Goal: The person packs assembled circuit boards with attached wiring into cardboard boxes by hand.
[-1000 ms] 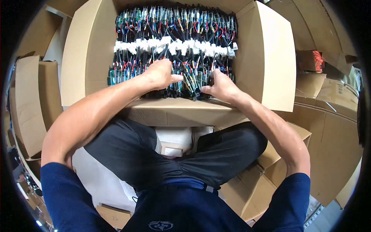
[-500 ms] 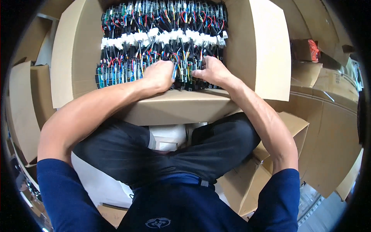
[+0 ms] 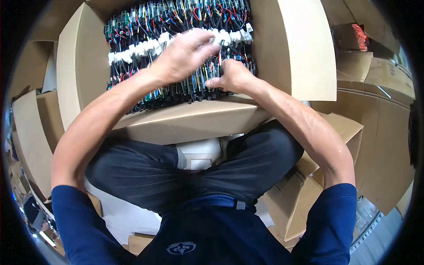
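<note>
Head view: left hand (image 3: 183, 56), blurred, above white connectors (image 3: 150, 46), thumb and fingers spread apart. Right hand (image 3: 237, 77) at near row of wired units (image 3: 194, 84), thumb apart from fingers; whether it pinches one unit, I cannot tell. Units stand close-packed in two rows inside one big open carton (image 3: 185, 125), one band of connectors between rows. Outward: two side flaps (image 3: 307, 48) folded out, two dark trouser legs (image 3: 132, 172) near carton, one orange-red item (image 3: 360, 37) at far right.
</note>
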Demonstrator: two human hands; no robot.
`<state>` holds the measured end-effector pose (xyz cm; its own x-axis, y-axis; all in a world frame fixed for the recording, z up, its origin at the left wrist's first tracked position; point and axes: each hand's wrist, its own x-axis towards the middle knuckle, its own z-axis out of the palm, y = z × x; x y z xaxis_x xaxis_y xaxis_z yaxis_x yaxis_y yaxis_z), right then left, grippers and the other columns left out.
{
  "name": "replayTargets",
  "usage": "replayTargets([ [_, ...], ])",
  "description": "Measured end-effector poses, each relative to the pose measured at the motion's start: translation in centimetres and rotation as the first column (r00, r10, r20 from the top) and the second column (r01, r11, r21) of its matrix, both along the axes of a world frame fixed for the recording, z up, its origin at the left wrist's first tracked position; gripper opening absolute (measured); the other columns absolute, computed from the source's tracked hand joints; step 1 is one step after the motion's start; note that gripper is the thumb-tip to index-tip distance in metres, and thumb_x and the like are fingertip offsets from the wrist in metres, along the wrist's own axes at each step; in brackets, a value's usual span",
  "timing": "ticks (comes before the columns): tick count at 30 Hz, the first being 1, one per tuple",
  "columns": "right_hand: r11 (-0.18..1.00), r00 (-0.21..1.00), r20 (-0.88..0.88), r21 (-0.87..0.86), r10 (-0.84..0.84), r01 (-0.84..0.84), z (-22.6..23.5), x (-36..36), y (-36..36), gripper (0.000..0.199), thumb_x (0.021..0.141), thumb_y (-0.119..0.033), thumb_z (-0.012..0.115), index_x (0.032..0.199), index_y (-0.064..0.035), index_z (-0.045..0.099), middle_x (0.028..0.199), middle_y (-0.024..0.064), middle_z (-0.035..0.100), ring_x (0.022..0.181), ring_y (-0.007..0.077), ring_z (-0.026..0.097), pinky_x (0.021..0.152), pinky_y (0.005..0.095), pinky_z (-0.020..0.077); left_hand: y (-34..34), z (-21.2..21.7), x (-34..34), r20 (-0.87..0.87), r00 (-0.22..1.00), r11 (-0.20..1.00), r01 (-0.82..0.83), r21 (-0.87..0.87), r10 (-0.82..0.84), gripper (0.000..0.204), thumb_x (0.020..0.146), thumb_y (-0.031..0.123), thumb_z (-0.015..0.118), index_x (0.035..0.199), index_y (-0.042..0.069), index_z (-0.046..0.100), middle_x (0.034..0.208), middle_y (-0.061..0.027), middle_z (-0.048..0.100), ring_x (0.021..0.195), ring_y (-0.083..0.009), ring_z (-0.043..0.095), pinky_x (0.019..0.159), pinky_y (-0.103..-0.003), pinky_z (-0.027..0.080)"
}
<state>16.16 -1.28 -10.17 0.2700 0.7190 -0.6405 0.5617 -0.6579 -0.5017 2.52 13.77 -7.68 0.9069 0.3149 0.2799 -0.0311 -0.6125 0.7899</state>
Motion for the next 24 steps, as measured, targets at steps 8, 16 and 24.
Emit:
replayTargets([
  [8, 0.919, 0.907, 0.154, -0.031, 0.393, -0.393, 7.8, 2.6, -4.7, 0.04, 0.089, -0.032, 0.073, 0.105, 0.005, 0.07, 0.098, 0.0269, 0.072, 0.091, 0.0415, 0.071, 0.085, 0.0465, 0.0568, -4.8, -7.2, 1.8, -0.077, 0.941, 0.771, 0.316, 0.554, -0.33, 0.026, 0.099, 0.029, 0.062, 0.101, 0.004, 0.07, 0.115, -0.0139, 0.071, 0.121, -0.0319, 0.061, 0.109, -0.047, 0.043],
  [16, 0.704, 0.95, 0.121, 0.7, -0.289, 0.124, 22.9, 6.2, -24.3, 0.053, 0.095, -0.044, 0.067, 0.118, 0.0037, 0.07, 0.102, 0.0234, 0.074, 0.094, 0.0325, 0.073, 0.089, 0.0391, 0.0571, -3.7, -7.5, 0.9, -0.422, 0.848, 0.637, 0.523, 0.566, -0.322, 0.033, 0.1, 0.018, 0.056, 0.123, -0.002, 0.066, 0.135, -0.0184, 0.061, 0.139, -0.0314, 0.05, 0.119, -0.049, 0.032],
  [24, 0.662, 0.625, 0.411, -0.066, -0.664, 0.747, 5.1, 1.7, -64.1, 0.04, 0.091, -0.038, 0.069, 0.089, 0.0011, 0.071, 0.084, 0.0171, 0.072, 0.079, 0.0269, 0.067, 0.076, 0.0425, 0.0539, -5.3, 2.5, 1.0, -0.661, 0.74, 0.98, 0.195, 0.034, -0.124, 0.043, 0.111, 0.03, 0.043, 0.124, -0.004, 0.068, 0.122, -0.0175, 0.072, 0.119, -0.0265, 0.065, 0.109, -0.039, 0.043],
])
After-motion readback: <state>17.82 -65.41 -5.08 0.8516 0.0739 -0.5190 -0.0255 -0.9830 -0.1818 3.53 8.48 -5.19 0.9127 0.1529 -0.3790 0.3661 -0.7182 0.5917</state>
